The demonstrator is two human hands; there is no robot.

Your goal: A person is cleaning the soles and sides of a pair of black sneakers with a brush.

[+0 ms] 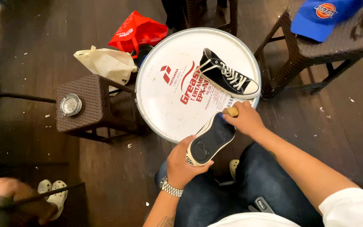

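Note:
My left hand (182, 164) grips the heel of a black canvas sneaker (210, 141), turned sole up over my lap and the near edge of a round white drum lid (164, 105). In my right hand (243, 119) is a brush with a pale wooden handle (232, 112), pressed against the toe end of the sole. A second black high-top sneaker with white laces (228, 77) lies on its side on the far part of the lid. A metal watch is on my left wrist.
A brown wicker stool with a glass ashtray (71, 104) stands left of the lid. Another wicker stool (316, 46) at the upper right carries a blue cap (320, 17). A red bag (136, 29) and a cream bag (106, 63) lie on the dark wood floor. Another person's leg and white clogs (53, 191) show at the lower left.

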